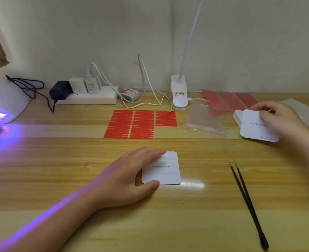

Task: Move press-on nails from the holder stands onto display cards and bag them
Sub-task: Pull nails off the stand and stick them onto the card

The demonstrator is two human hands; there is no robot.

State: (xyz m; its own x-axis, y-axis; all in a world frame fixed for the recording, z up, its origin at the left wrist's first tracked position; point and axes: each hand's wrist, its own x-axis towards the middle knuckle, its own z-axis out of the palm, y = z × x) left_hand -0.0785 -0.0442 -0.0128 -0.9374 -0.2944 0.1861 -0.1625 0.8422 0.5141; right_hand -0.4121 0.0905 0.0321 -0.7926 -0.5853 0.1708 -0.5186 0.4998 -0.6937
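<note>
- Two white cards are in play, and neither carries a nail yet; no nails or holder stands show anywhere in view, so I judge the task to be at its card-laying start.
- Far left, a curing lamp [2,104] throws violet light across the table [41,179]; the glare could hide small pieces set down on that side.
- Left of middle, the left hand [130,177] lies on the near card [163,169], fingers relaxed along its far edge and the thumb at its near corner. On this glossy wood the card could skate away if the pressure eases.
- Behind it, red adhesive strips [141,123] lie in three columns; a sleeve or wrist reaching over them might lift or crumple some.
- Right of the strips, a clear bag [204,120] lies flat and is hard to see, so it could be swept aside.
- Near right, black tweezers [248,202] lie loose on the table, well apart from both hands; an elbow could knock them off the edge.
- Far right, the right hand [281,119] pinches a second card [257,127] over a stack [238,117]; two cards stuck together could come away at once.
</note>
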